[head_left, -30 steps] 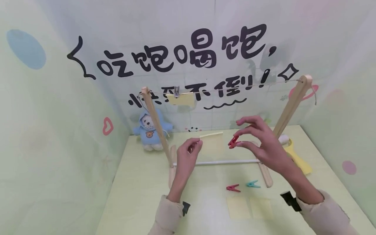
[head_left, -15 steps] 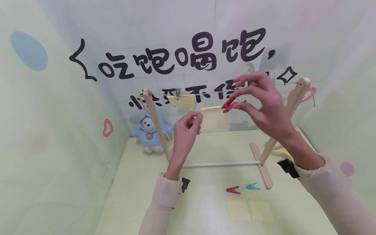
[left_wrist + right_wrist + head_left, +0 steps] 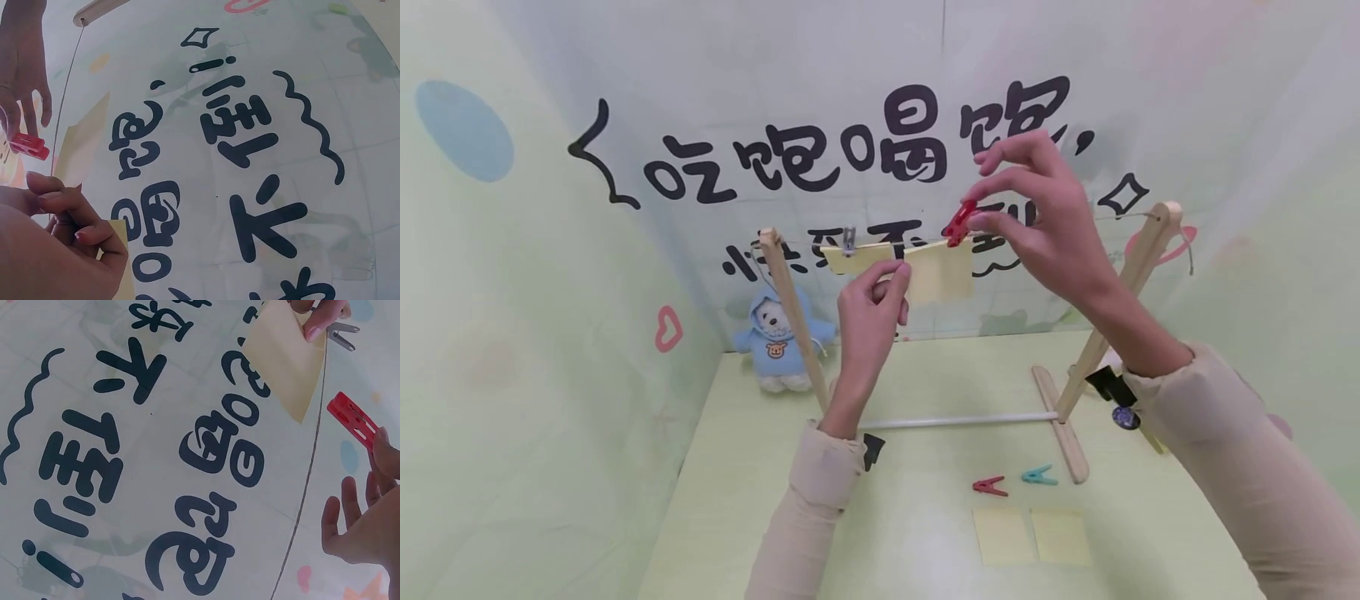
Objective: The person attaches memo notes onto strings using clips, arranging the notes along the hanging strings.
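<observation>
Yellow paper slip (image 3: 942,271) now up at the string (image 3: 1060,221) of the wooden rack (image 3: 1138,267), raised from low over the desk a second ago and from just under the line half a second ago; top edge level with the string, so ready, by the look of it, for pinning. Pinched at its left edge between thumb and curled fingers of the left hand (image 3: 868,312), hanging flat, just right of the first slip (image 3: 850,257) already under a grey peg (image 3: 849,239). Red clothespin (image 3: 958,223) lifted along with it, gripped by thumb and forefinger of the right hand (image 3: 1045,225), other fingers spread, tip at the slip's upper right corner on the string; whether biting yet or only touching, not clear. In the right wrist view, clothespin (image 3: 352,420) just beside the string, apart from the slip (image 3: 289,359). On the desk (image 3: 760,500), toward the near edge: a spare red peg (image 3: 989,486), a teal peg (image 3: 1039,477), two more slips (image 3: 1032,537); a plush bear (image 3: 772,342) at the far left corner.
</observation>
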Demonstrator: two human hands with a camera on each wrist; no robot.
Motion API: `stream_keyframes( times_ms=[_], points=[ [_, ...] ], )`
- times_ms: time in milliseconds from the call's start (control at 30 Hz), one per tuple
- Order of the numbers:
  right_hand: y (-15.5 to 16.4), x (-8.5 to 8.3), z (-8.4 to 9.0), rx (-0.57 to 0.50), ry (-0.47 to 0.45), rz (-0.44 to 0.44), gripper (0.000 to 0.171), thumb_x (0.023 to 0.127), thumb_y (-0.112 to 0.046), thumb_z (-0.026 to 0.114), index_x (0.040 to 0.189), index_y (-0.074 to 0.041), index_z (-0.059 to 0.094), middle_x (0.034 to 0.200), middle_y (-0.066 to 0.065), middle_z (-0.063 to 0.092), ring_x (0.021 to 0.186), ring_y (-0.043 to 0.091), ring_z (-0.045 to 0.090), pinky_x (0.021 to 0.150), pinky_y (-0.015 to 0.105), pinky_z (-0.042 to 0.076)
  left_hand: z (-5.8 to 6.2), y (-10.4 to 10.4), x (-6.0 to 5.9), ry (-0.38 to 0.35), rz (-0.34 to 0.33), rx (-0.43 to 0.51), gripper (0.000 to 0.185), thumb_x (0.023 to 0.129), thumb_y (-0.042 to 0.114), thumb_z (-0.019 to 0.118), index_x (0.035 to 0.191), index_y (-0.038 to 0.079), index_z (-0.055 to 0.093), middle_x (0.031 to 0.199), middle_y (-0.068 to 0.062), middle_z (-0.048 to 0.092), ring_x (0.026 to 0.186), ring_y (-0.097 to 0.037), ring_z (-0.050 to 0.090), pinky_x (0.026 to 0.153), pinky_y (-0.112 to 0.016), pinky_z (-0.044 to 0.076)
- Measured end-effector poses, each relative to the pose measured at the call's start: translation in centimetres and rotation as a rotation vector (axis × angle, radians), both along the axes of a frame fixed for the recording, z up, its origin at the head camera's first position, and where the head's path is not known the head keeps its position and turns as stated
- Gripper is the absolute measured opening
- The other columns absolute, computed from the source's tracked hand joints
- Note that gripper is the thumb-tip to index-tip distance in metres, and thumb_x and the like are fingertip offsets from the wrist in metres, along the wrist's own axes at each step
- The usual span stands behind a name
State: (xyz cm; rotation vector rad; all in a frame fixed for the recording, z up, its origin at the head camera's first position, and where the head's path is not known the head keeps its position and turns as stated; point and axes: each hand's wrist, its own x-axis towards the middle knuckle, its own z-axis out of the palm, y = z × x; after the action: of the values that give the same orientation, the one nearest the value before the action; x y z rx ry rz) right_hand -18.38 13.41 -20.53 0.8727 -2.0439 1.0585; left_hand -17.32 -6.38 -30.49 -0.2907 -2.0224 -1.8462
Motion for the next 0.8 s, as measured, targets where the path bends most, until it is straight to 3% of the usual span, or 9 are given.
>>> stream_keyframes(
  times_ms=[133, 333, 800],
  points=[
    [-0.4, -0.7, 0.4, 0.015, -0.025, 0.002, 0.016, 0.080, -0.002, 0.082, 0.094, 0.002, 0.076, 0.113, 0.012, 0.057, 0.126, 0.018, 0.053, 0.112, 0.029, 0.034, 0.4, 0.1, -0.2, 0.017, 0.002, 0.014, 0.022, 0.101, 0.025, 0.063, 0.106, 0.007, 0.074, 0.045, 0.009, 0.048, 0.043, -0.012, 0.047, 0.043, -0.025, 0.025],
    [-0.8, -1.4, 0.0, 0.041, -0.072, 0.027, 0.013, 0.083, -0.003, 0.080, 0.094, 0.002, 0.076, 0.115, 0.013, 0.057, 0.127, 0.018, 0.051, 0.116, 0.039, 0.034, 0.6, 0.0, -0.2, 0.016, -0.002, 0.022, 0.022, 0.101, 0.024, 0.062, 0.107, 0.006, 0.074, 0.046, 0.008, 0.049, 0.042, -0.012, 0.047, 0.043, -0.025, 0.026],
    [-1.8, -2.0, -0.4, 0.067, -0.109, 0.043, 0.011, 0.083, -0.002, 0.080, 0.093, 0.000, 0.077, 0.113, 0.012, 0.057, 0.125, 0.021, 0.052, 0.113, 0.039, 0.034, 0.8, -0.3, -0.2, -0.001, 0.015, 0.016, 0.024, 0.101, 0.025, 0.063, 0.110, 0.006, 0.074, 0.047, 0.007, 0.050, 0.043, -0.011, 0.047, 0.042, -0.024, 0.026]
  ],
)
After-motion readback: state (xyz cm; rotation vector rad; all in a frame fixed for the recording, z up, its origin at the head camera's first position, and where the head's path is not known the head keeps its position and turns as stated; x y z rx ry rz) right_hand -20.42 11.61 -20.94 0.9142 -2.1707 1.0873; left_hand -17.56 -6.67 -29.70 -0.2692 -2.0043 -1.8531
